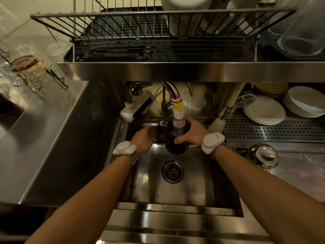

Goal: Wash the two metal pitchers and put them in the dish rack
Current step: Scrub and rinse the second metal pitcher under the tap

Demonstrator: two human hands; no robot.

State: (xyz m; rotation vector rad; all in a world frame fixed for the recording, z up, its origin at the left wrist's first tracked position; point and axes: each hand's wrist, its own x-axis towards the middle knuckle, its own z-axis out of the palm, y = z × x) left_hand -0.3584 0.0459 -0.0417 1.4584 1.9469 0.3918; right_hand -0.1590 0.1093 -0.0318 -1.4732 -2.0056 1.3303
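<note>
A dark metal pitcher (pixel 177 141) is held over the sink (pixel 175 191), its mouth right under the white-and-yellow nozzle of the tap (pixel 178 110). My right hand (pixel 193 133) grips the pitcher's body from the right, thumb across the front. My left hand (pixel 143 139) is curled round a blurred grey part on the pitcher's left side, seemingly its handle. A shiny metal vessel (pixel 263 155) stands on the counter to the right of the sink. The wire dish rack (pixel 123 23) sits on the shelf above, its left half bare.
White containers (pixel 182 16) and upturned glasses (pixel 302 36) fill the rack's right side. Stacked plates (pixel 263 110) and a bottle brush (pixel 218 123) lie behind the perforated drainer at right. Glasses (pixel 28 67) stand on the left counter. The drain (pixel 173 171) is at the sink's middle.
</note>
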